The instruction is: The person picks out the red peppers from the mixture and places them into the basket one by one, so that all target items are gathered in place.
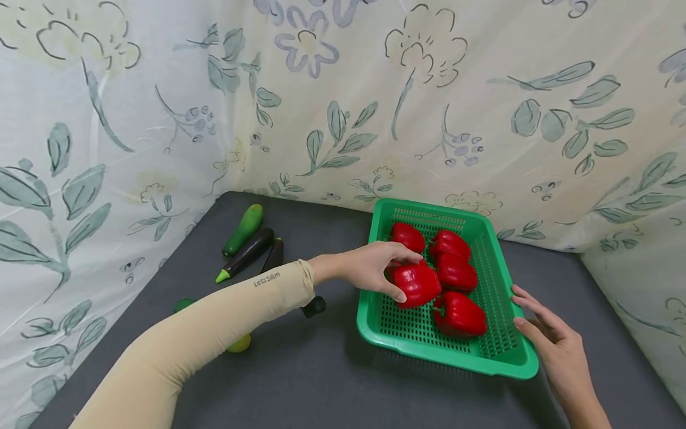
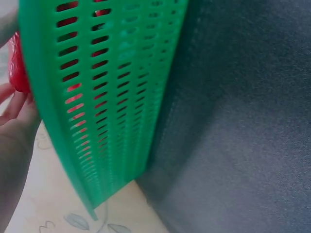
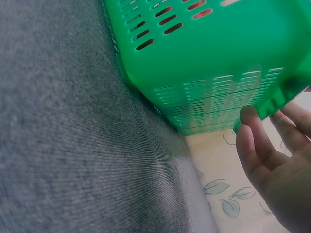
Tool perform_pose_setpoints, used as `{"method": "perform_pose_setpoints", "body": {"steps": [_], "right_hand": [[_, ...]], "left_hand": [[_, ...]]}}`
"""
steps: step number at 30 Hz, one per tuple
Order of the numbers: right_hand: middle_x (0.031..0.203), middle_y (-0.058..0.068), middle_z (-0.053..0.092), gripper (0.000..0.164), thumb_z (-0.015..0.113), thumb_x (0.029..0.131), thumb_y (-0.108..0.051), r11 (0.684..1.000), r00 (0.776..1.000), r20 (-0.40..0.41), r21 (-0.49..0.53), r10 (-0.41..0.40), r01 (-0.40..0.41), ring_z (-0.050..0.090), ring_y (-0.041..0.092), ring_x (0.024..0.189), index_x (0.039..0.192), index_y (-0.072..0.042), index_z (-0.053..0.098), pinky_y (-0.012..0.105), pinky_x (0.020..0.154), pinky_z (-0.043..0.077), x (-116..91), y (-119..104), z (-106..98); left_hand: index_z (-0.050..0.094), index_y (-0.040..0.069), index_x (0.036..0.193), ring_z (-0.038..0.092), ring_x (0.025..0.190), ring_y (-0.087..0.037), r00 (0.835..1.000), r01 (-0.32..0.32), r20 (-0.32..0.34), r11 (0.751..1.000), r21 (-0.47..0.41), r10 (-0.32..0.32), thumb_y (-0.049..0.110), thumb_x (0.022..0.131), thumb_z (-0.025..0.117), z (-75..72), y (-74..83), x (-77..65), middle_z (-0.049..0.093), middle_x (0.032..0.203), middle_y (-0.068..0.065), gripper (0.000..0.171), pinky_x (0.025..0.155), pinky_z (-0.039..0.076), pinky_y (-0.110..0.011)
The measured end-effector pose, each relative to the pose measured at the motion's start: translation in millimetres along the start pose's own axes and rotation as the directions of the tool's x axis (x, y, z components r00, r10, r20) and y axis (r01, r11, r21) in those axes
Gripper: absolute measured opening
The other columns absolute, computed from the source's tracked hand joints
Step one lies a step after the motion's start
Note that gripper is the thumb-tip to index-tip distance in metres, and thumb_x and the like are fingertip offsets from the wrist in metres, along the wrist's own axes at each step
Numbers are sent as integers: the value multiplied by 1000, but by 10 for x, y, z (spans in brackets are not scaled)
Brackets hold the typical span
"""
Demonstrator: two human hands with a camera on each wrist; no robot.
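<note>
My left hand (image 1: 377,265) reaches over the near-left side of a green plastic basket (image 1: 501,280) and grips a glossy red bell pepper (image 1: 418,285), thumb on its near side and fingers over the far side. Seen from the left wrist, that pepper (image 2: 18,68) shows just past the basket rim, partly hidden by it. Several other red bell peppers (image 1: 462,316) lie in the basket beside it. At the basket's right edge is my right hand (image 1: 560,342), its loosely bent fingers touching the rim. In the right wrist view, fingertips (image 3: 249,116) rest right at the rim's underside.
Left of the basket on the dark grey table (image 1: 321,381) lie a green zucchini (image 1: 243,229) and dark eggplants (image 1: 249,253). A yellow-green item (image 1: 239,344) and a green one (image 1: 183,304) are partly hidden by my left sleeve (image 1: 214,322). A floral curtain (image 1: 343,107) stands behind the table.
</note>
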State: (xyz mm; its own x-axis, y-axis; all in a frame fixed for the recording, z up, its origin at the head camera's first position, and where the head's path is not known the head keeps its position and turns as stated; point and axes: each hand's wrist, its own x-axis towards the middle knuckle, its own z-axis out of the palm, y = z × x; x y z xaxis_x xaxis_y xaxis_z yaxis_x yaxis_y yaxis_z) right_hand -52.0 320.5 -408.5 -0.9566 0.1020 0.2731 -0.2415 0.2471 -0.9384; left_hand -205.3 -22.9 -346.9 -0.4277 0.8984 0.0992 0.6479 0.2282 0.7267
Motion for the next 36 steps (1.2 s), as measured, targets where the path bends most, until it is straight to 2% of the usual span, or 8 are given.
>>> {"method": "perform_pose_setpoints", "body": {"steps": [3, 8, 12, 15, 21, 25, 32, 36], "right_hand": [[148, 3, 47, 42, 61, 96, 0, 1000, 1000, 4, 1, -2, 2, 58, 10, 114, 136, 6, 52, 14, 82, 47, 3, -3, 3], [148, 3, 46, 42, 61, 97, -2, 1000, 1000, 0, -19, 12, -12, 54, 9, 120, 137, 5, 52, 14, 84, 47, 3, -23, 10], [149, 3, 45, 43, 61, 97, -2, 999, 1000, -4, -27, 22, -22, 48, 9, 127, 138, 4, 52, 14, 86, 46, 1, -30, 6], [149, 5, 45, 42, 61, 97, -1, 1000, 1000, -2, 5, 12, -12, 44, 9, 130, 138, 6, 51, 14, 86, 45, -1, -25, 0], [149, 5, 46, 42, 60, 97, 0, 1000, 1000, -3, -10, 6, -6, 41, 8, 133, 138, 6, 51, 13, 88, 44, -9, -15, -4], [149, 5, 46, 42, 60, 97, 1, 1000, 1000, 1, -5, -4, 4, 41, 9, 133, 137, 7, 52, 13, 88, 44, -5, -6, 0], [149, 5, 45, 42, 61, 97, -1, 1000, 1000, 0, -31, 1, -1, 40, 8, 134, 138, 5, 52, 13, 89, 43, -2, -13, 11], [149, 4, 45, 43, 61, 97, -4, 999, 1000, -4, -40, 19, -19, 40, 7, 133, 139, 4, 52, 13, 89, 43, -10, -18, 11]], "left_hand": [[44, 1, 145, 46, 122, -8, 1000, 21, 20, 999, 33, -21, 21, 83, 80, 27, -31, 4, 49, 142, -2, 75, 96, 43, -19], [46, 3, 145, 42, 125, -10, 997, 40, 65, 989, 141, -50, 24, 83, 80, 62, -35, 13, 48, 143, -1, 73, 95, 44, -22], [47, 5, 145, 40, 126, -12, 992, 22, 113, 974, 225, -48, 25, 83, 80, 77, -1, 39, 48, 143, -1, 73, 94, 44, -21], [48, 5, 144, 40, 127, -13, 989, 3, 139, 963, 270, -42, 24, 82, 81, 86, 25, 76, 49, 141, -1, 73, 94, 42, -20], [47, 7, 145, 39, 129, -12, 984, -16, 174, 942, 337, -46, 21, 82, 81, 104, 46, 131, 49, 142, 1, 72, 102, 35, -20], [47, 9, 145, 39, 129, -10, 980, -23, 190, 933, 360, -49, 19, 83, 81, 119, 39, 143, 49, 142, 2, 71, 104, 31, -19], [49, 10, 145, 41, 126, -10, 981, -17, 190, 943, 332, -49, 17, 82, 82, 142, 23, 136, 49, 142, 3, 71, 93, 40, -16], [48, 11, 145, 41, 127, -9, 981, -27, 191, 944, 330, -39, 17, 82, 82, 148, 16, 131, 49, 142, 4, 72, 95, 39, -16]]}}
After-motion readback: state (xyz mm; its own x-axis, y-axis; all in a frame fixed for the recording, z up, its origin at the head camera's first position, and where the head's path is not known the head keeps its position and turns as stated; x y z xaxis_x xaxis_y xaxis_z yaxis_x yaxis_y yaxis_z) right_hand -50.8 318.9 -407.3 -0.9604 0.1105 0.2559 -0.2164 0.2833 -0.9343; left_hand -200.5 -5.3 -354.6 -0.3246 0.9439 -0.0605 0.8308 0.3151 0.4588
